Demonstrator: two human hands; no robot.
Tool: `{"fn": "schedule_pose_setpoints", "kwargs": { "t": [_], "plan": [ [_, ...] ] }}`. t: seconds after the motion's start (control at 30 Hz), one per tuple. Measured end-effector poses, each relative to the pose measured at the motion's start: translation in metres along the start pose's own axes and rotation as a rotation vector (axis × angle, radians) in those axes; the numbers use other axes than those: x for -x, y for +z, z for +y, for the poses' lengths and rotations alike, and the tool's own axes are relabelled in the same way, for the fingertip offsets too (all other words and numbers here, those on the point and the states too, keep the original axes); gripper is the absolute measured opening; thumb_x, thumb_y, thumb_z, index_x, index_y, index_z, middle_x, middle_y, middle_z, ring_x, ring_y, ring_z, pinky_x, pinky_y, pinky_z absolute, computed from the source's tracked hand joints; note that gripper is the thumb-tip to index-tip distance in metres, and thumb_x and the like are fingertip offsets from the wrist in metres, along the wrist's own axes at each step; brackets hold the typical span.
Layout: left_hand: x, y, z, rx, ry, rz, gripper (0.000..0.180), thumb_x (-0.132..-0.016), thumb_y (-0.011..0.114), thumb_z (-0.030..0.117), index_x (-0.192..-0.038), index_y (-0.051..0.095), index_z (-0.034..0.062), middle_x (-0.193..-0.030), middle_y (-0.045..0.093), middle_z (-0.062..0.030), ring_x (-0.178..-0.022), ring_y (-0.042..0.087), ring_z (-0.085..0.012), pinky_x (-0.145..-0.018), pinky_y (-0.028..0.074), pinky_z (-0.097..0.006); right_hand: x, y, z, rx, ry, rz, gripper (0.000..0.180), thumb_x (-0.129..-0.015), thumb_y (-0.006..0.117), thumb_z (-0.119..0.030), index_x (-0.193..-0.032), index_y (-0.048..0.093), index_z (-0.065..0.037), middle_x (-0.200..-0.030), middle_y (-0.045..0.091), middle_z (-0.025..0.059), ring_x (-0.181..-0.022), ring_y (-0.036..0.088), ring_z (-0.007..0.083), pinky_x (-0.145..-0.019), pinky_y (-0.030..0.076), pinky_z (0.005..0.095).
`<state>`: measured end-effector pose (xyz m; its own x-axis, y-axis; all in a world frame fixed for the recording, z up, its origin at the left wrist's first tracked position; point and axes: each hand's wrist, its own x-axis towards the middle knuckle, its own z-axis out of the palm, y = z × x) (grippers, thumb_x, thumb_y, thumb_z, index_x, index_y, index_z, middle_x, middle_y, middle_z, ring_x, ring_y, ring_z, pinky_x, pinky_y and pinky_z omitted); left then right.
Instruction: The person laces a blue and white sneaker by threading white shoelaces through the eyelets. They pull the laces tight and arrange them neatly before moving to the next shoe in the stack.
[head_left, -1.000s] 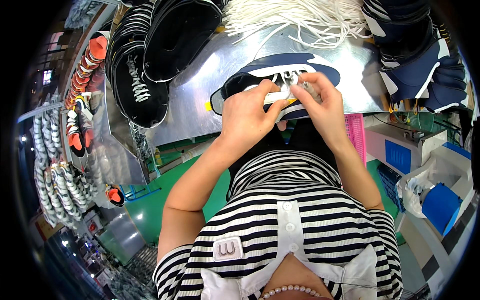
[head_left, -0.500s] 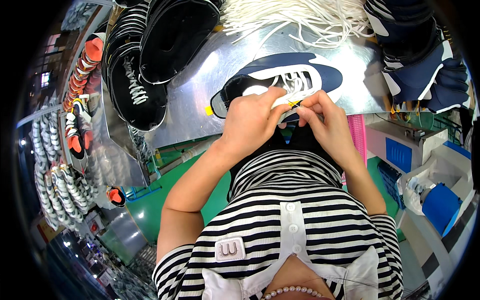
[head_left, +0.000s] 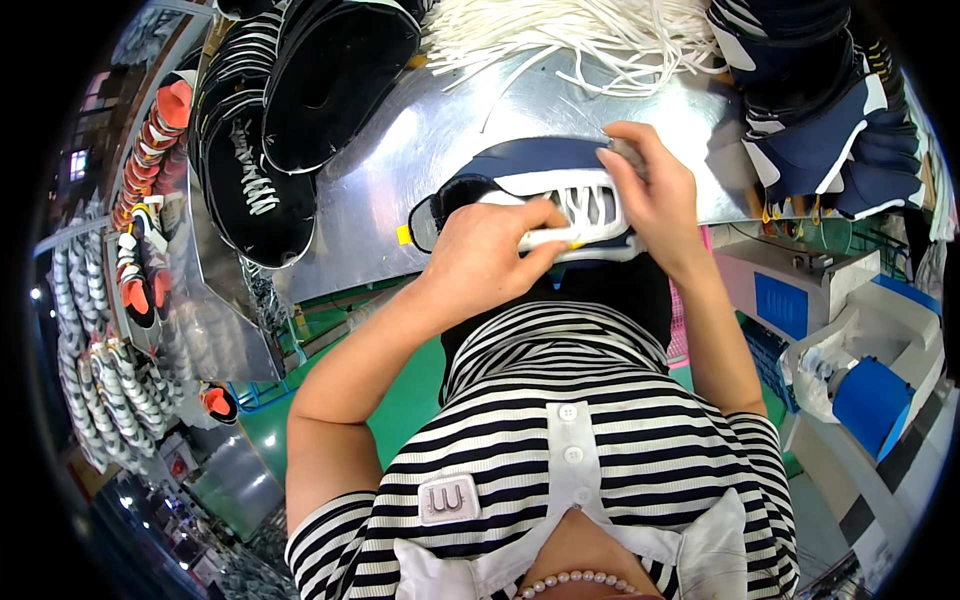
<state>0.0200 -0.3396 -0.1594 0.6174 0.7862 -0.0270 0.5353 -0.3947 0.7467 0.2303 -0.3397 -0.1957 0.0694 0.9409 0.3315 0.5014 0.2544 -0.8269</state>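
Note:
A navy and white shoe upper (head_left: 545, 158) lies on the metal table in front of me, its black collar to the left and its toe to the right. White shoelace (head_left: 592, 205) crosses its eyelet opening. My left hand (head_left: 480, 250) pinches white lace at the near side of the opening, the fingertips blurred. Over the toe end, my right hand (head_left: 655, 195) is curled, thumb and forefinger tips a little apart. A greyish bit shows between them, too smeared to name. The shoe's toe is partly hidden behind this hand.
A heap of white laces (head_left: 570, 40) covers the far middle of the metal table (head_left: 370, 210). Stacked black shoe uppers (head_left: 340, 80) stand at the left, navy and white uppers (head_left: 820, 140) at the right. A grey machine with a blue part (head_left: 870, 405) is beyond my right arm.
My right hand has left the near edge of the shoe and moved up and right over its toe. My left hand stays at the near side of the opening.

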Motion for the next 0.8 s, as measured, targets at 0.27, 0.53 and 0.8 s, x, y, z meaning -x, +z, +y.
{"fn": "schedule_pose_setpoints", "kwargs": {
  "t": [0.27,0.53,0.8],
  "plan": [
    [0.014,-0.029,-0.008,-0.272,0.09,-0.135,0.034,-0.087,0.07,0.036,-0.076,0.069,0.0032,-0.06,0.061,-0.0158,-0.053,0.06,-0.0341,-0.052,0.047,-0.042,0.0,0.012,0.014,0.046,0.073,0.081,0.021,-0.092,0.068,-0.014,-0.109,0.062,-0.003,-0.083,0.069,0.0131,-0.07,0.068,0.0239,-0.065,0.052,0.031],
    [-0.006,-0.062,-0.011,-0.25,0.464,-0.138,0.023,-0.086,0.068,0.031,-0.086,0.066,0.0085,-0.072,0.062,-0.0057,-0.068,0.059,-0.0295,-0.071,0.047,-0.038,0.005,-0.032,0.024,-0.72,0.64,-0.341,0.025,-0.095,0.067,-0.024,-0.109,0.053,-0.009,-0.101,0.063,0.002,-0.086,0.056,0.0106,-0.081,0.048,0.0259],
    [0.024,-0.017,-0.022,0.127,-0.115,0.631,0.05,-0.087,0.073,0.023,-0.128,0.053,0.0012,-0.123,0.062,-0.0116,-0.106,0.06,-0.0246,-0.087,0.049,-0.037,0.032,-0.003,0.017,-1.313,0.676,-0.137,0.056,-0.104,0.045,-0.036,-0.143,0.039,0.004,-0.14,0.052,0.0222,-0.124,0.057,0.0349,-0.106,0.046,0.048]
  ]
}}
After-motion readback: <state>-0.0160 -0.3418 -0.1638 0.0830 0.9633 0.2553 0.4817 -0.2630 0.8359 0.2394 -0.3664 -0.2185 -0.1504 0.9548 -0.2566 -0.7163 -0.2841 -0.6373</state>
